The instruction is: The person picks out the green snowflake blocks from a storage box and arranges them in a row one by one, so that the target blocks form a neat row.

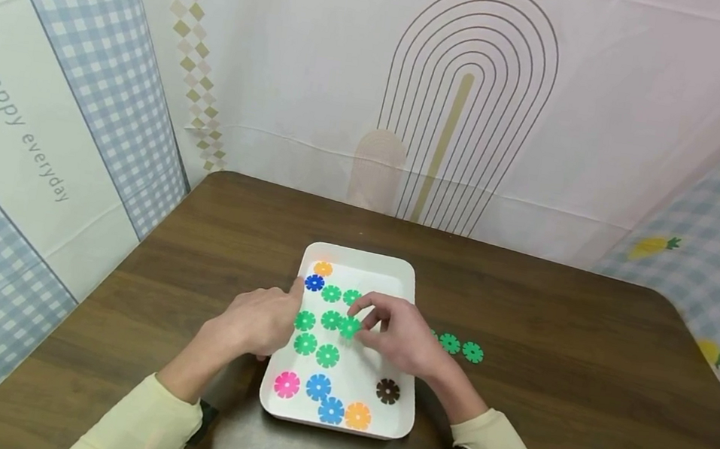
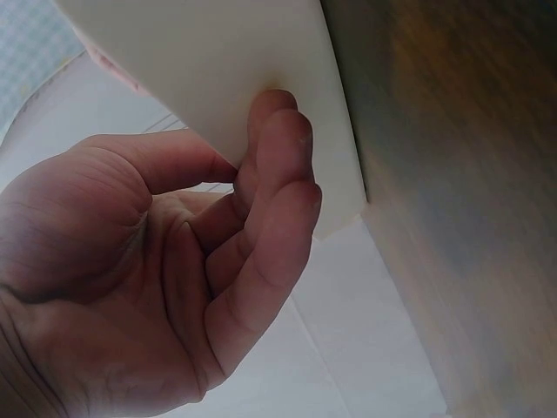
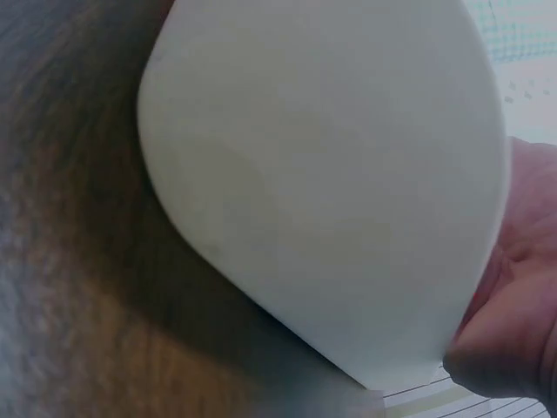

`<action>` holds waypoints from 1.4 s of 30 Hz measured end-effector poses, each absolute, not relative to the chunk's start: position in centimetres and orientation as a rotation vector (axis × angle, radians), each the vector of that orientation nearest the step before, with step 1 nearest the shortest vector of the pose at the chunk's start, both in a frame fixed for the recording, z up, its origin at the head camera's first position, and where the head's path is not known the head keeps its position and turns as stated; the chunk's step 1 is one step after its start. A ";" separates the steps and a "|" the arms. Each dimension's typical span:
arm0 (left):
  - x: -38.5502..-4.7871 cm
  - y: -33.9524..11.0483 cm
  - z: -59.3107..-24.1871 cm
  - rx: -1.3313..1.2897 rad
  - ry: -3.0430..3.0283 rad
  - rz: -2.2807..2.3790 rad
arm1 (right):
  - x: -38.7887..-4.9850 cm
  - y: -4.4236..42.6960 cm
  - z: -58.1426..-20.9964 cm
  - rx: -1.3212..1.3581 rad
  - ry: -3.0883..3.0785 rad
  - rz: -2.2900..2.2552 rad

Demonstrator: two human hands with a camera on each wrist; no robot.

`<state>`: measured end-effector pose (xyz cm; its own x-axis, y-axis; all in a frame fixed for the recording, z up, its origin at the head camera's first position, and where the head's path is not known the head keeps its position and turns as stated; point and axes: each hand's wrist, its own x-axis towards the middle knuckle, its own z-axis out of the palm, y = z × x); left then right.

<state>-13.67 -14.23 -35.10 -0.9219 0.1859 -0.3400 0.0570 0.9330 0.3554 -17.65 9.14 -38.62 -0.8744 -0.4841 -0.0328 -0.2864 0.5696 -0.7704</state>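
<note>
A person's right hand (image 1: 397, 332) is pinching a green disc (image 1: 349, 327) between thumb and forefinger above the middle of a white tray (image 1: 363, 378), its other fingers curling inward. The left hand (image 1: 266, 318) is gripping the tray's left side, the thumb hooking over the rim while fingertips are pressing the outer wall, as the left wrist view is showing. The tray is sitting on a dark wooden worktop (image 1: 586, 376). Around the pinched piece, more green discs (image 1: 327, 355) are lying in the tray — one at the left rim is partly hiding beside the left hand. Near the bottom rim, pink (image 1: 287, 385), blue, orange and brown discs (image 1: 388, 391) are lying; at the top left, an orange disc (image 1: 323, 269) is resting beside a dark blue disc (image 1: 314, 283). Right of the tray, a short row of green discs is running behind the right hand, which is covering part of it. In the right wrist view, the tray's wall is blocking the fingertips — the pinch itself is staying out of sight there.
</note>
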 end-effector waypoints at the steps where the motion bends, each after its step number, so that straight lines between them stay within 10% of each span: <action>1: -13.7 -14.2 -35.1 0.172 2.713 0.486 | -17.7 9.2 -38.6 -0.644 2.559 -1.200; 42: -14.4 -13.3 -35.4 0.176 2.756 0.424 | -18.9 17.9 -36.6 -0.529 2.600 -1.348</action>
